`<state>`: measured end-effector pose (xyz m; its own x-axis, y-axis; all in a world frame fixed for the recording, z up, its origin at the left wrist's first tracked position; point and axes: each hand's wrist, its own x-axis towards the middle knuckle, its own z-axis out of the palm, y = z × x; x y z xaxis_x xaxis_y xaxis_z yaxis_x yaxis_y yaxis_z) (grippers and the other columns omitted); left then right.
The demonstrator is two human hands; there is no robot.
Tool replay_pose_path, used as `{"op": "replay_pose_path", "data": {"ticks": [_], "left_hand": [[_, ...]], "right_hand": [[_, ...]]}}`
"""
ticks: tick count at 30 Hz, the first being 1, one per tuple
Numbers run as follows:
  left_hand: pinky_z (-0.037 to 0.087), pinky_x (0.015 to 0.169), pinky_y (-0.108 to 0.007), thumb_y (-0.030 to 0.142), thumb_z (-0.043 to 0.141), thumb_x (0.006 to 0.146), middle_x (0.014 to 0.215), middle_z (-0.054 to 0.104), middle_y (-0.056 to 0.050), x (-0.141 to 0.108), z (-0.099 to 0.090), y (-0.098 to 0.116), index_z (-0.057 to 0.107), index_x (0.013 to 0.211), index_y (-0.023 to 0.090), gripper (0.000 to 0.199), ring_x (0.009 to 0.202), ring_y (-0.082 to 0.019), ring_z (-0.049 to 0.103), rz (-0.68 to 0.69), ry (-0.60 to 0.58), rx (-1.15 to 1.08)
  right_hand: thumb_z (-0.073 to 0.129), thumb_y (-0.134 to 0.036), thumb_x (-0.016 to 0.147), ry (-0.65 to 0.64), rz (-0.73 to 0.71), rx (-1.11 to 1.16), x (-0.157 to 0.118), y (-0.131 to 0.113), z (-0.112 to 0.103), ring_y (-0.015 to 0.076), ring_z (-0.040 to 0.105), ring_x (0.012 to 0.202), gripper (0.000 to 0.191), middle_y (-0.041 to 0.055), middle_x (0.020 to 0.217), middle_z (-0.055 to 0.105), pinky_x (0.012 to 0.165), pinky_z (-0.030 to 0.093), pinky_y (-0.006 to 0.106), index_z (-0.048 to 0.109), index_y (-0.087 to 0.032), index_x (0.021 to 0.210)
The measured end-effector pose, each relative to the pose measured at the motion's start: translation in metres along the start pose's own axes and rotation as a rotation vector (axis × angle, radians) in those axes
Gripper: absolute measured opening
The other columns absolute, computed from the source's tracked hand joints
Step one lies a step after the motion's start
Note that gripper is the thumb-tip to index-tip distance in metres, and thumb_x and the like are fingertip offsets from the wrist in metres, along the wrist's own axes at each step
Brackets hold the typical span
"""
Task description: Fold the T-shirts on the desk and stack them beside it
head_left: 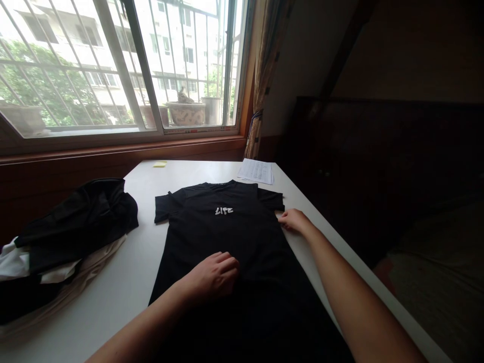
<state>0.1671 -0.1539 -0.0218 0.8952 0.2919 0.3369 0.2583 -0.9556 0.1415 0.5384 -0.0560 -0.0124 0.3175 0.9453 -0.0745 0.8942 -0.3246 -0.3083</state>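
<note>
A black T-shirt (227,237) lies spread on a white table (109,292), its neckline toward the window and small white lettering on its chest. My right hand (295,221) pinches the shirt's right side edge just below the sleeve. Over the middle of the shirt is my left hand (217,272), its fingers curled inward; their tips are hidden, so whether they grip any fabric does not show. Toward me the lower part of the shirt runs out of view.
A heap of dark and light clothes (75,222) lies at the table's left. Printed papers (256,171) and a yellow sticky note (160,164) lie at the far end. Beyond are a barred window (181,65) and a tied curtain (260,85); dark furniture (363,166) stands to the right.
</note>
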Motion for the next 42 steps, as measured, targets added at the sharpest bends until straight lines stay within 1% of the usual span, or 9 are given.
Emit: {"op": "replay_pose_path", "data": {"ticks": [3,7,12,16,20,23,30,36,42], "left_hand": [[0.052,0.092,-0.033,0.017,0.053,0.096,0.117,0.067,-0.006,0.001,0.0,0.001,0.062,0.098,0.019,0.01,0.103,-0.019,0.062,0.011,-0.005,-0.064],[0.05,0.106,-0.034,0.016,0.053,0.096,0.129,0.066,-0.008,0.003,-0.004,0.004,0.063,0.105,0.018,0.014,0.123,-0.021,0.059,0.022,0.006,-0.155],[0.045,0.114,-0.036,0.015,0.048,0.098,0.134,0.065,-0.01,0.003,-0.006,0.004,0.061,0.106,0.017,0.016,0.132,-0.021,0.055,0.016,0.001,-0.199],[0.041,0.117,-0.04,0.018,0.053,0.097,0.14,0.063,-0.008,0.001,-0.004,0.002,0.06,0.113,0.019,0.018,0.138,-0.022,0.051,0.011,-0.026,-0.243],[0.039,0.119,-0.041,0.023,0.057,0.096,0.145,0.058,-0.008,0.001,-0.007,0.003,0.057,0.129,0.021,0.033,0.139,-0.022,0.05,0.017,-0.056,-0.252],[0.037,0.12,-0.04,0.026,0.058,0.096,0.146,0.057,-0.008,0.002,-0.011,0.005,0.055,0.135,0.022,0.039,0.139,-0.023,0.05,0.012,-0.082,-0.235],[0.037,0.119,-0.042,0.032,0.06,0.096,0.144,0.058,-0.008,0.003,-0.016,0.008,0.057,0.135,0.023,0.041,0.138,-0.025,0.05,0.013,-0.103,-0.201],[0.038,0.117,-0.041,0.031,0.061,0.095,0.14,0.061,-0.006,0.002,-0.022,0.007,0.057,0.135,0.024,0.041,0.137,-0.025,0.05,0.009,-0.111,-0.219],[0.042,0.111,-0.04,0.033,0.063,0.095,0.136,0.063,-0.005,0.002,-0.017,0.005,0.059,0.131,0.025,0.037,0.13,-0.025,0.053,0.007,-0.089,-0.21]], "right_hand": [[0.069,-0.029,0.076,-0.045,0.031,0.022,0.001,0.004,0.0,0.0149,0.066,0.062,0.013,0.0033,0.07,0.074,0.061,0.042,0.023,0.078,-0.02,0.079],[0.067,-0.027,0.074,-0.001,0.057,0.003,0.001,0.004,0.0,0.0183,0.067,0.074,0.016,0.0043,0.083,0.076,0.063,0.041,0.024,0.077,-0.023,0.085],[0.06,-0.027,0.079,0.059,0.056,-0.001,-0.007,0.003,-0.002,0.0187,0.066,0.077,0.018,0.005,0.089,0.076,0.061,0.039,0.025,0.075,-0.024,0.089],[0.058,-0.034,0.086,0.094,-0.01,0.005,-0.02,-0.003,0.002,0.0184,0.066,0.083,0.019,0.0046,0.092,0.076,0.065,0.04,0.024,0.073,-0.023,0.09],[0.065,-0.04,0.081,0.068,-0.066,-0.019,-0.031,-0.006,0.005,0.0193,0.066,0.083,0.018,0.0032,0.09,0.075,0.066,0.04,0.025,0.072,-0.024,0.084],[0.065,-0.037,0.08,0.047,-0.074,-0.049,-0.037,-0.006,0.005,0.0196,0.066,0.08,0.016,0.0035,0.086,0.074,0.065,0.039,0.025,0.073,-0.024,0.08],[0.066,-0.03,0.073,0.028,-0.069,-0.121,-0.041,-0.009,0.002,0.0221,0.066,0.08,0.01,0.0062,0.087,0.075,0.064,0.038,0.027,0.074,-0.024,0.077],[0.063,-0.029,0.074,0.04,-0.038,-0.123,-0.038,0.0,-0.002,0.0244,0.067,0.077,0.012,0.0077,0.083,0.074,0.063,0.039,0.03,0.074,-0.024,0.074],[0.064,-0.03,0.075,0.06,-0.072,-0.058,-0.039,0.004,0.002,0.0226,0.067,0.079,0.01,0.0054,0.085,0.074,0.064,0.04,0.028,0.072,-0.025,0.075]]}}
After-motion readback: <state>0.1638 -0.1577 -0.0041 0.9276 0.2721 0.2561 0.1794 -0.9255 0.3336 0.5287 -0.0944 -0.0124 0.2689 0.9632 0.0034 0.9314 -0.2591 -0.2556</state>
